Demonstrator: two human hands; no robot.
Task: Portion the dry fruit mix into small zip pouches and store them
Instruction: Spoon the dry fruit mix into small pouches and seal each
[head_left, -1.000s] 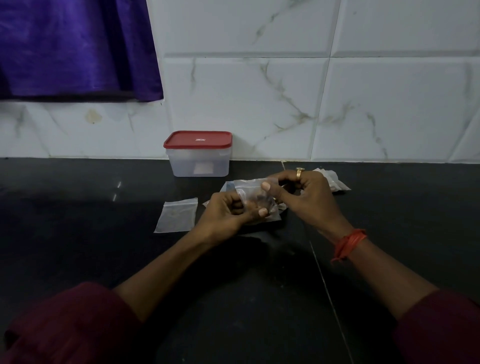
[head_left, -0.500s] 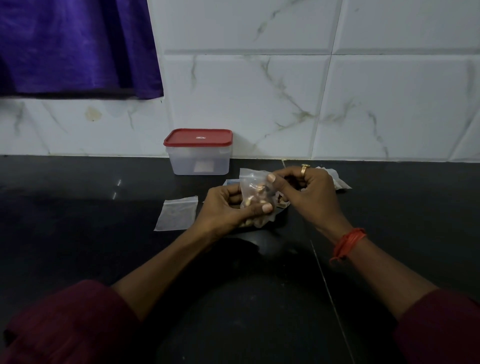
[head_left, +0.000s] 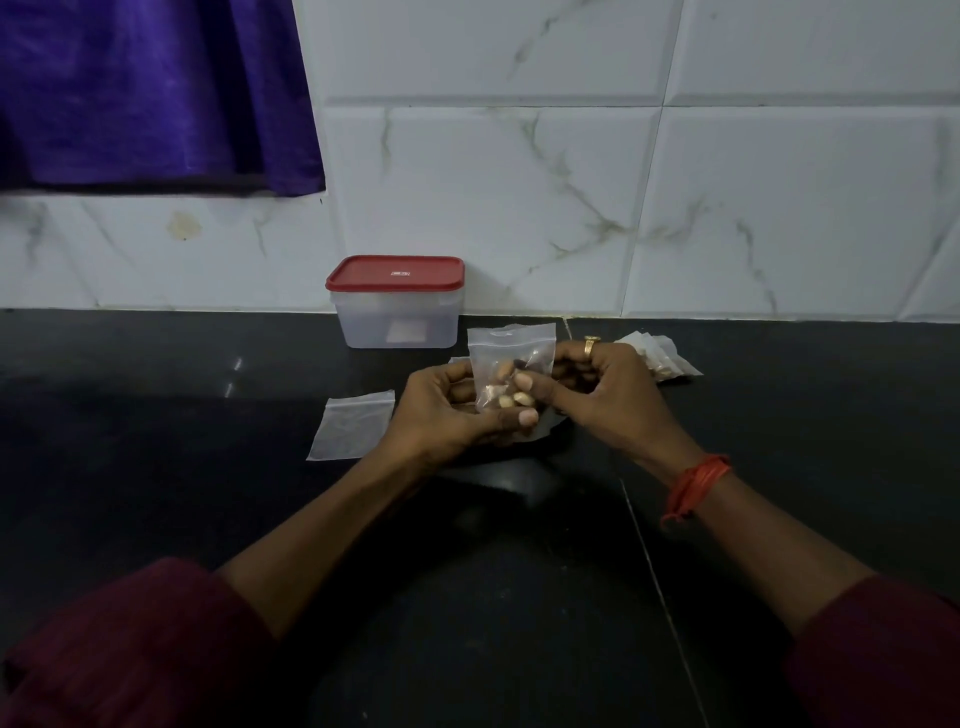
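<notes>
Upright pouch (head_left: 511, 353) (nuts (head_left: 514, 399) inside) between hands (head_left: 447, 410)

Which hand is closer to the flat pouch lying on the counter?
Left. The left hand is just right of the flat pouch, gripping the filled pouch; the right hand is farther right, beyond it.

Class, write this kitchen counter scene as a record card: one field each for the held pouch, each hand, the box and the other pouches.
Held pouch: clear, upright, nuts inside; seal state unclear
Left hand: grips that pouch low down, thumb on its front
Right hand: pinches the same pouch, thumb on its front
Box: red lid on, by the wall
Flat pouch: lies on counter, left of hands
Pouch pile: on counter, right of hands
</notes>
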